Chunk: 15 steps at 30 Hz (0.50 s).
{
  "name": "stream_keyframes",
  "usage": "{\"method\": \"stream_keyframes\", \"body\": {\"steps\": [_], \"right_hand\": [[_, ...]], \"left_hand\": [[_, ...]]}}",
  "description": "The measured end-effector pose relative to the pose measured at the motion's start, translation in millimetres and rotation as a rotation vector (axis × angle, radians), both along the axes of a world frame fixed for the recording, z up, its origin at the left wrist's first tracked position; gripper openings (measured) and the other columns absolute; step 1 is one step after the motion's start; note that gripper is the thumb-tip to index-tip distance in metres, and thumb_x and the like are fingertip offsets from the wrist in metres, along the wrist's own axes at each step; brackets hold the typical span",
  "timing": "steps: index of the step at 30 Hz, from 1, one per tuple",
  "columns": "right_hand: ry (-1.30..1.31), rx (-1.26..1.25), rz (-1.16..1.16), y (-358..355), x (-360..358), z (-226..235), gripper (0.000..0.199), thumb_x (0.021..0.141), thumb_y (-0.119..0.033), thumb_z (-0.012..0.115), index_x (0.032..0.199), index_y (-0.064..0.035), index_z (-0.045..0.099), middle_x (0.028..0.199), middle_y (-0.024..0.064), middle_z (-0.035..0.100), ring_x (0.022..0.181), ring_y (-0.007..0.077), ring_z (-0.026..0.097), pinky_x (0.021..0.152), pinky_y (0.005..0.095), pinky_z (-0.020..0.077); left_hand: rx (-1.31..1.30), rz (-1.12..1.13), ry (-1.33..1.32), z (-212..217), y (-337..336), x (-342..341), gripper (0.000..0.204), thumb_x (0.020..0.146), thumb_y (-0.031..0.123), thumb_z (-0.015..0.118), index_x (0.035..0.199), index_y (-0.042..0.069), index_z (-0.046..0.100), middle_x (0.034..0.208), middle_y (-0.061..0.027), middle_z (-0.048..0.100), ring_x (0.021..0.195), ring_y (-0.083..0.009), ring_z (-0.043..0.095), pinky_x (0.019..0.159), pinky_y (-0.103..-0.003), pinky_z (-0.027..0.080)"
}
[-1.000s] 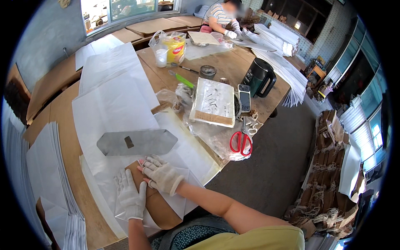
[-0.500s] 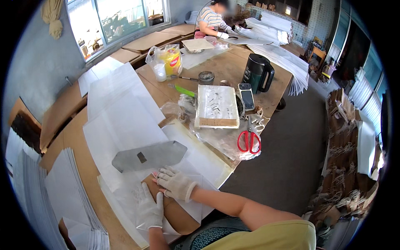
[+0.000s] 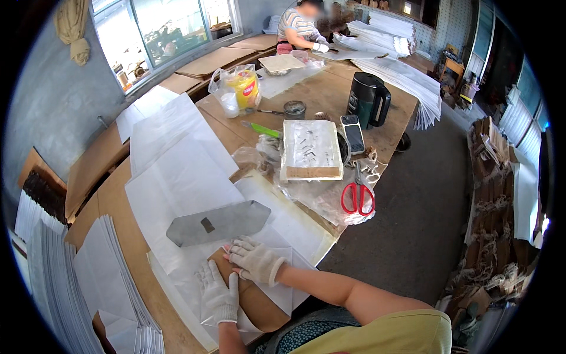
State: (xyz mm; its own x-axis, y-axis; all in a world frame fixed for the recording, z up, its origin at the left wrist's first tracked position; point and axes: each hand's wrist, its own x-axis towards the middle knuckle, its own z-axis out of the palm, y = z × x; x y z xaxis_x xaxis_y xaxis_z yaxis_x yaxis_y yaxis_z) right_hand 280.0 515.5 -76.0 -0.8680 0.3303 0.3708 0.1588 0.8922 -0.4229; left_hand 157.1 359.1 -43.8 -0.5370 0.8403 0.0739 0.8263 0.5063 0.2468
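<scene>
My left hand (image 3: 220,296), in a white glove, lies flat with fingers stretched out on the folded white paper (image 3: 283,295). Brown inner paper (image 3: 262,304) shows between my two hands, where the white sheet's folds stand apart. My right hand (image 3: 258,262) wears a glove with some bare fingertips; it presses down at the far edge of the fold, fingers spread, nothing held. Just beyond my hands, a grey elongated plate (image 3: 236,223) with pointed ends and a small dark patch rests on large white sheets (image 3: 159,203).
Red-handled scissors (image 3: 358,197) lie on plastic at the table's right edge. Nearby are a paper-covered block (image 3: 311,154), a phone (image 3: 352,133), a dark kettle (image 3: 368,100) and a jar (image 3: 294,110). Stacked sheets (image 3: 112,277) stand left. A co-worker (image 3: 299,29) works across the table.
The whole view has shifted slightly, while my hands keep nearly the same place on the paper. Across the table, the co-worker's gloved hands have come closer together.
</scene>
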Motion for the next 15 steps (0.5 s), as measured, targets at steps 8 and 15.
{"method": "stream_keyframes", "body": {"steps": [8,15], "right_hand": [[-0.070,-0.032,0.018,6,6,5,0.056,0.100,-0.037,0.062,0.149,-0.0097,0.059,0.162,0.0140,0.050,0.150,0.0346,0.043,0.129,0.0481,0.0272],[-0.022,-0.011,0.022,7,-1,-8,0.054,0.103,-0.037,0.057,0.147,-0.0060,0.060,0.160,0.0167,0.051,0.150,0.0350,0.045,0.129,0.0486,0.0263]], "left_hand": [[-0.035,0.021,0.011,1,5,4,0.083,0.101,0.049,0.060,0.161,-0.004,0.037,0.168,-0.0266,0.036,0.157,-0.0439,0.030,0.132,-0.050,0.020],[-0.103,0.061,-0.027,8,8,5,0.083,0.102,0.050,0.058,0.161,-0.004,0.037,0.168,-0.0253,0.035,0.158,-0.0428,0.029,0.132,-0.049,0.019]]}}
